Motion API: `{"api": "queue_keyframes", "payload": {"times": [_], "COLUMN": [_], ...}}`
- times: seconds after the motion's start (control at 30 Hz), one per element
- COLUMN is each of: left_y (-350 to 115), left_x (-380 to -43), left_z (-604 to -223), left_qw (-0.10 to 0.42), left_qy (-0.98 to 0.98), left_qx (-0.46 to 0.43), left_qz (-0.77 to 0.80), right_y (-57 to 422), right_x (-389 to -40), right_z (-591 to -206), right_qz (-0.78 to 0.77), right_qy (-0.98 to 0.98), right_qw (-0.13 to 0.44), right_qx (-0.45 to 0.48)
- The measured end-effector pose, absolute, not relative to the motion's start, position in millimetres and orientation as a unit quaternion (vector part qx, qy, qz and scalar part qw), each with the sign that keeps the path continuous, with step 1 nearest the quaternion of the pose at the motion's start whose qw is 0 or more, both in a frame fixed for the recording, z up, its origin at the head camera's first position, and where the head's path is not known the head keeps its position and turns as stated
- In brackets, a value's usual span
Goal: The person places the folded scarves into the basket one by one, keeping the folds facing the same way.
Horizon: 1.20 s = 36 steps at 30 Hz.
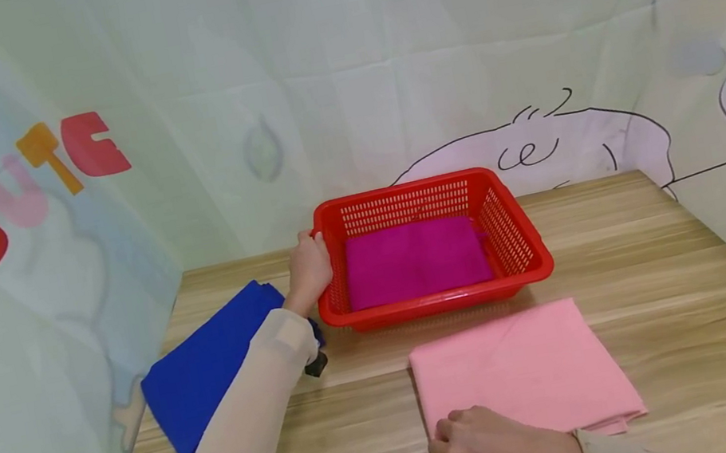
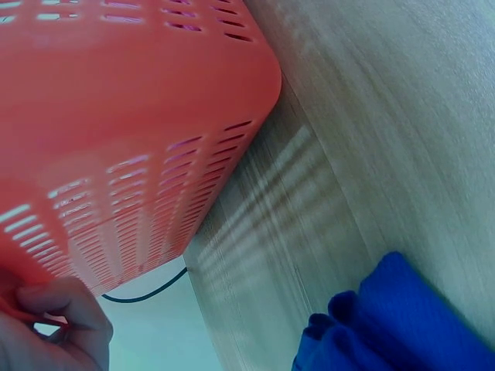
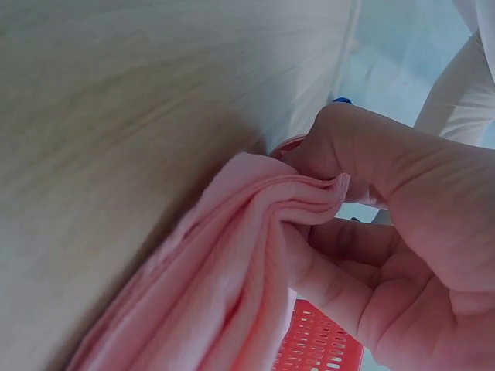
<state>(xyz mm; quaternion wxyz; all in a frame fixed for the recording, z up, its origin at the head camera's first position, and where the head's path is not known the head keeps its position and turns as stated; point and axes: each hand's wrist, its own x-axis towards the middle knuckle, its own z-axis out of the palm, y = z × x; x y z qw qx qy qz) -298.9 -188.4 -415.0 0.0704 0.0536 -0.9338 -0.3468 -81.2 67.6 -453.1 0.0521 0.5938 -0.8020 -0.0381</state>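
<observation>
My left hand [image 1: 309, 270] grips the left rim of a red plastic basket [image 1: 442, 303], with thumb and fingers [image 2: 73, 309] curled over the rim in the left wrist view. Inside the basket lies a folded magenta cloth [image 1: 416, 259]. Lower right, my right hand [image 1: 492, 443] pinches the near left corner of a folded pink cloth [image 1: 519, 365]; its stacked layers show between thumb and fingers in the right wrist view. A folded blue cloth [image 1: 213, 366] lies to the left, partly hidden behind my left forearm.
All of this is on a wood-grain table [image 1: 675, 301]. Printed curtains [image 1: 344, 116] hang behind it and at both sides, close to the table's edges. A small black object [image 1: 317, 364] shows at my left wrist.
</observation>
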Motion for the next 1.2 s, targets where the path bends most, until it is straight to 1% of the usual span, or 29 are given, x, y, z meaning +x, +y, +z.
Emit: {"api": "queue_keyframes", "payload": {"times": [0.07,0.23,0.27,0.3,0.43,0.47,0.5,0.67,0.73,0.8,0.93,1.03,1.2], "left_y": [-188.3,-187.9,-187.9,-187.9,-188.2,-188.4,-188.4,-189.0,-189.4,-189.7,-189.9,-189.8,-189.2], "left_x": [-299.1,-299.4,-299.4,-299.6,-299.3,-299.4,-299.6,-300.7,-301.2,-300.8,-300.2,-299.9,-300.1], "left_z": [-415.0,-414.6,-414.4,-414.5,-414.1,-414.3,-414.6,-416.9,-417.3,-417.0,-416.2,-416.1,-415.7], "left_qw": [0.072,0.075,0.074,0.075,0.072,0.073,0.072,0.071,0.071,0.07,0.066,0.066,0.069], "left_qy": [-0.935,-0.936,-0.936,-0.937,-0.936,-0.936,-0.936,-0.934,-0.934,-0.933,-0.93,-0.929,-0.93], "left_qx": [0.052,0.051,0.051,0.051,0.054,0.054,0.055,0.056,0.055,0.056,0.055,0.053,0.051], "left_qz": [-0.344,-0.339,-0.339,-0.338,-0.34,-0.339,-0.34,-0.345,-0.346,-0.35,-0.358,-0.359,-0.358], "right_y": [66.7,63.7,62.9,62.1,58.3,57.2,56.1,51.6,50.9,50.4,49.4,48.6,47.1], "right_x": [-80.7,-78.5,-78.2,-78.1,-79.3,-79.3,-79.2,-76.6,-76.4,-76.3,-76.3,-76.6,-76.1], "right_z": [-452.8,-453.6,-453.3,-452.7,-449.1,-448.8,-449.0,-451.3,-450.9,-450.6,-449.6,-449.6,-450.7], "right_qz": [-0.033,-0.03,-0.024,-0.019,0.02,0.024,0.024,0.008,0.016,0.014,0.021,0.035,0.035], "right_qy": [-0.803,-0.805,-0.806,-0.808,-0.818,-0.818,-0.818,-0.815,-0.818,-0.818,-0.821,-0.826,-0.822], "right_qw": [0.039,0.04,0.031,0.017,-0.073,-0.086,-0.088,-0.061,-0.072,-0.069,-0.094,-0.124,-0.112], "right_qx": [0.594,0.592,0.591,0.589,0.571,0.568,0.567,0.576,0.57,0.571,0.562,0.549,0.557]}}
